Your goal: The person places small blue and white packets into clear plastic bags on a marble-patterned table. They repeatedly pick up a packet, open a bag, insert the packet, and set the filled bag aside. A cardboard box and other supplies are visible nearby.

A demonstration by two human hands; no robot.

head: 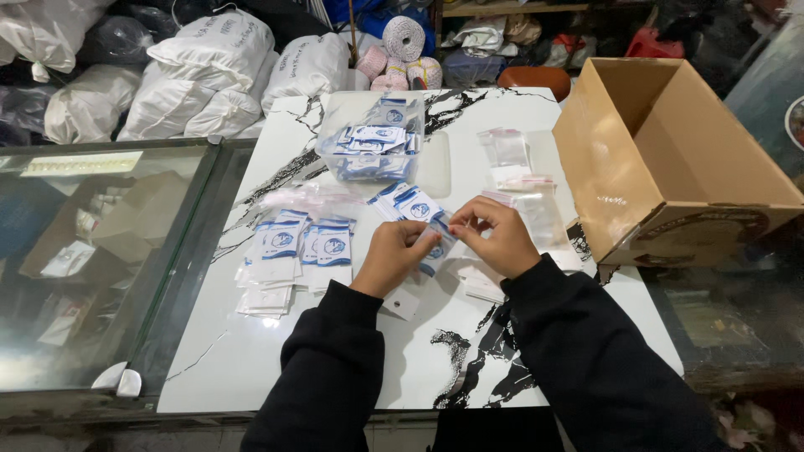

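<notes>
My left hand and my right hand meet over the white marbled table, both pinching one small blue-and-white packet in a clear sleeve. Black sleeves cover both arms. Left of my hands lie rows of the same blue-and-white packets, stacked and overlapping. More packets fan out just beyond my fingers. A clear plastic tub holding several packets stands further back. Empty clear sleeves lie to the right of the tub.
An open cardboard box tips on its side at the table's right edge. A glass display counter adjoins the left. White stuffed sacks and spools of twine are piled behind the table.
</notes>
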